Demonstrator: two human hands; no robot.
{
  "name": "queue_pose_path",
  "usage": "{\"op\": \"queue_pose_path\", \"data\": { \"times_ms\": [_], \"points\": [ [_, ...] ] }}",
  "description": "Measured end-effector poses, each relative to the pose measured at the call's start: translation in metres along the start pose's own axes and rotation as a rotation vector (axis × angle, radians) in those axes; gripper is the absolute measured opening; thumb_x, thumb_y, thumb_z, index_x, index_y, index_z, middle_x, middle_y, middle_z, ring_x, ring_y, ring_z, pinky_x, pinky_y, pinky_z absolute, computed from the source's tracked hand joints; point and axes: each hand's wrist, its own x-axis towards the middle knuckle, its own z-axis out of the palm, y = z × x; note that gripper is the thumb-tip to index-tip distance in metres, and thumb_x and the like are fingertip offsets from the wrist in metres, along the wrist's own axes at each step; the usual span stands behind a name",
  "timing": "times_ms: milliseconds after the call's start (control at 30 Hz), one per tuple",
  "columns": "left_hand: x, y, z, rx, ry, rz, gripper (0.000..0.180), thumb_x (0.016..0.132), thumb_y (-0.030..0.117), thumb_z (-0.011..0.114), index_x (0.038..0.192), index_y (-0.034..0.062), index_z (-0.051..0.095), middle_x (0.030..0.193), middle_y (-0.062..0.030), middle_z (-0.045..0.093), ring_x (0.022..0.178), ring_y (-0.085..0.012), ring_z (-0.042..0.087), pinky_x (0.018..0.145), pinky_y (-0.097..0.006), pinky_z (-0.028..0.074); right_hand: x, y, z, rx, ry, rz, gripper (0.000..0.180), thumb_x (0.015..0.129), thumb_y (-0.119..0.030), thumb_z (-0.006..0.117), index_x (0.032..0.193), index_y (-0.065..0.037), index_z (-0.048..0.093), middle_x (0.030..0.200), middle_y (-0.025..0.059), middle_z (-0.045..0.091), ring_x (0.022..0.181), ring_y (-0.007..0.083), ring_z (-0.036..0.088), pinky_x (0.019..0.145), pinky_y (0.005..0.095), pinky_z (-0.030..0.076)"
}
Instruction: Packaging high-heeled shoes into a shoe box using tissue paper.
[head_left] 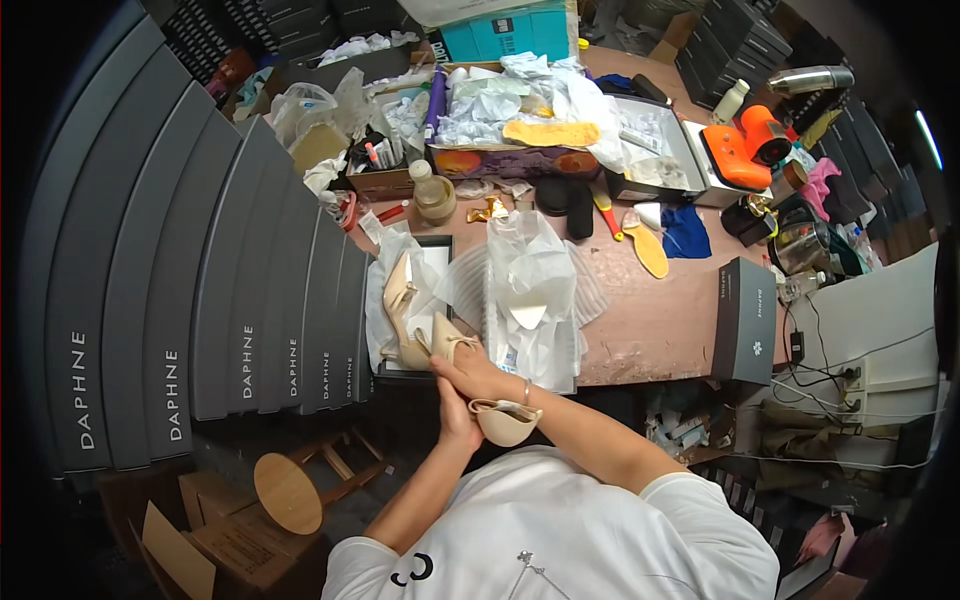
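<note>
Close to my body, both hands hold a beige pointed shoe (pixel 507 425) with a small bow, its toe turned toward the table and its heel cup toward me. My right hand (pixel 472 373) wraps over its middle, a thin bracelet at the wrist. My left hand (pixel 459 420) grips it from the left side, its fingers partly hidden. Just beyond, a matching beige shoe (pixel 399 285) lies on white tissue in an open shoebox (pixel 434 243). Right of the box, white tissue paper (pixel 531 262) is spread over a stack of translucent wrapping sheets (pixel 592 290).
Tall stacks of grey shoeboxes (pixel 215 260) rise along the left. A carton of crumpled paper (pixel 515 163), a glue bottle (pixel 432 193), yellow insoles (pixel 647 247) and an orange device (pixel 737 155) occupy the table's far side. A grey box (pixel 745 320) stands right; a wooden stool (pixel 288 493) is below left.
</note>
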Motion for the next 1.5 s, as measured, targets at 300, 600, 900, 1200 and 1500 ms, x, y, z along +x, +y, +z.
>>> {"op": "queue_pose_path", "data": {
  "times_ms": [300,600,900,1200,1500],
  "points": [
    [0.046,0.032,-0.051,0.265,0.099,-0.098,0.043,0.098,0.043,0.045,0.128,0.0138,0.038,0.092,-0.0100,0.054,0.080,-0.0232,0.059,0.069,-0.038,0.054,-0.042,-0.049,0.002,-0.153,-0.264,0.082,0.081,0.091,-0.060,0.038,0.138,0.005,0.036,0.136,0.0295,0.042,0.129,0.0420,0.038,0.103,0.0537,0.026],
    [0.025,0.033,-0.044,0.408,0.005,-0.069,0.041,0.098,0.032,0.049,0.132,0.0102,0.037,0.092,-0.0120,0.058,0.082,-0.0212,0.060,0.073,-0.038,0.052,-0.062,-0.071,-0.043,0.028,-0.374,0.041,0.053,0.094,-0.044,0.045,0.122,0.000,0.054,0.119,0.0257,0.057,0.118,0.0396,0.050,0.100,0.0444,0.036],
    [0.099,0.030,-0.041,0.106,-0.158,-0.453,0.030,0.099,0.032,0.045,0.118,0.0095,0.045,0.102,-0.0123,0.058,0.090,-0.0264,0.061,0.077,-0.043,0.053,-0.057,-0.023,-0.057,-0.156,-0.170,0.198,0.054,0.089,-0.044,0.051,0.133,-0.011,0.052,0.152,0.0251,0.015,0.137,0.0477,0.021,0.104,0.0605,0.027],
    [0.074,0.031,-0.041,0.506,-0.157,-0.065,0.034,0.099,0.030,0.045,0.126,0.0095,0.040,0.121,-0.0121,0.050,0.111,-0.0253,0.054,0.092,-0.041,0.048,-0.045,-0.001,0.009,-0.501,0.009,0.203,0.074,0.080,-0.036,0.057,0.141,-0.001,0.035,0.147,0.0328,0.018,0.132,0.0565,0.023,0.091,0.0791,0.022],
    [0.041,0.022,-0.020,0.504,-0.266,-0.180,0.041,0.101,0.031,0.043,0.134,0.0076,0.036,0.093,-0.0086,0.057,0.088,-0.0178,0.058,0.077,-0.033,0.051,-0.103,-0.042,-0.020,-0.051,-0.068,0.363,0.061,0.094,-0.045,0.042,0.140,-0.006,0.035,0.151,0.0280,0.010,0.139,0.0496,0.011,0.103,0.0694,0.017]
  ]
}}
